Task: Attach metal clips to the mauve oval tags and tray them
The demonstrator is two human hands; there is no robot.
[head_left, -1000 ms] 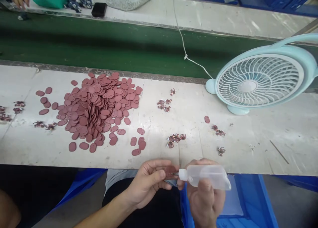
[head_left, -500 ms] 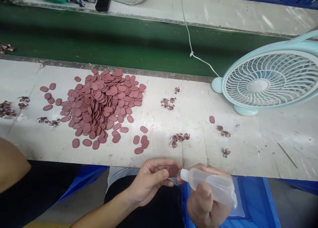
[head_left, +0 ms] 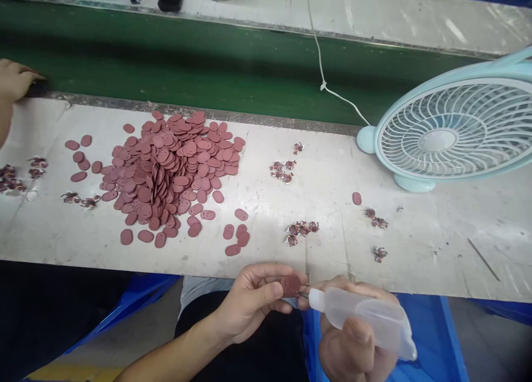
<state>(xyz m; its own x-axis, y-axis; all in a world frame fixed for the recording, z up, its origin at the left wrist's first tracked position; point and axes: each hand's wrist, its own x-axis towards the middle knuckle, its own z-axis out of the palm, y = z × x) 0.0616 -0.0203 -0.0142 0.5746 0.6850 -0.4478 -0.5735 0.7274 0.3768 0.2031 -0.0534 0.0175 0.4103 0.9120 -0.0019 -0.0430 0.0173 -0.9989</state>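
My left hand (head_left: 253, 301) pinches a reddish-brown oval piece (head_left: 290, 285) by its left side, just off the table's front edge. My right hand (head_left: 357, 332) is wrapped round a translucent squeeze bottle (head_left: 368, 318) with a white cap. The bottle lies nearly level, its thin tip pointing left at the lower right of the oval piece; whether they touch is too small to tell. A large heap of similar oval pieces (head_left: 162, 177) is on the table to the left. Small clusters of brown and metallic parts (head_left: 301, 228) lie beyond my hands.
A light blue fan (head_left: 436, 141) stands at the right on the white table (head_left: 266, 254), its white cord running back over a green strip (head_left: 249, 77). Another person's hand (head_left: 14, 80) is at the far left. A blue bin (head_left: 436, 332) is below the table edge.
The bottle and my right hand have shifted slightly right, and the tip has moved from the piece's middle to its lower right edge. Another person's hand has appeared at the far left.
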